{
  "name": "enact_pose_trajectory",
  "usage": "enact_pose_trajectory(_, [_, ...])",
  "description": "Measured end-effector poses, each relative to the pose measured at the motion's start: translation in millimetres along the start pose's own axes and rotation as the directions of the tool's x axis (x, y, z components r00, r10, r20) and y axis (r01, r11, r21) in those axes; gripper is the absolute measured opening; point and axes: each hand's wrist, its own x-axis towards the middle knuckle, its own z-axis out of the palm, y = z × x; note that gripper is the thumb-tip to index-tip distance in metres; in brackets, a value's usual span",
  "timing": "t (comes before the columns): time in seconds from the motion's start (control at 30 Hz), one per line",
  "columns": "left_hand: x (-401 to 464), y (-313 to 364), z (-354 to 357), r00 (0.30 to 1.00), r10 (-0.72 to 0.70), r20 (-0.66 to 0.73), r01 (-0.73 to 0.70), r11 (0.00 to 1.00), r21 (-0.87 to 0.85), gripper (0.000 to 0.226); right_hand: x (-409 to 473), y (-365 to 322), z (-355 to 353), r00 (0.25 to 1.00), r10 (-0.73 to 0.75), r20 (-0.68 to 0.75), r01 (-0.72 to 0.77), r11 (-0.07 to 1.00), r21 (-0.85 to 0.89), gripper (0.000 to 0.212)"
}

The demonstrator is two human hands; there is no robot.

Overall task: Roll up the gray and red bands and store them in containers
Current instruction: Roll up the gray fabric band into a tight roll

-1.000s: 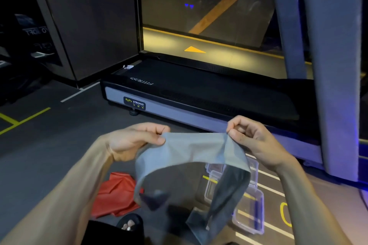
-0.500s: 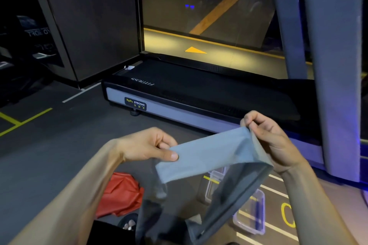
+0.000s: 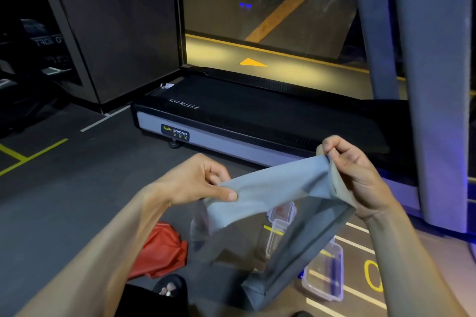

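The thin, stretchy gray rubber band [image 3: 273,188] is held up in the air, its flat top run lying left to right between the hands and climbing toward the right, the rest drooping in a loop below. The left hand [image 3: 195,183] pinches the lower end between thumb and fingers; the right hand [image 3: 358,175] pinches the higher end. Rolling would likely start from one end along that axis. Below on the floor lie the crumpled red band [image 3: 164,252] and clear plastic containers [image 3: 327,270].
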Motion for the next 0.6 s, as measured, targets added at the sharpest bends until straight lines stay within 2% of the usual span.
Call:
enact_pose_trajectory(0.3, [-0.9,-0.4,-0.9,0.998,0.051,0.033,-0.051,0.999,-0.019,0.049,-2.6,-2.6,-5.8,0.996,-0.026,-0.081,0.024,0.999,-0.035,0.044])
enact_pose_trajectory(0.47, [-0.4,-0.3,2.0,0.999,0.042,0.033,-0.042,0.999,-0.011,0.043,-3.4,-2.2,-4.6,0.994,-0.036,-0.098,0.034,0.999,-0.023,0.046])
enact_pose_trajectory(0.6, [-0.1,1.6,2.8,1.000,0.024,0.003,-0.024,1.000,0.008,0.024,-4.1,-2.9,-2.8,0.996,-0.042,-0.077,0.041,0.999,-0.009,0.042])
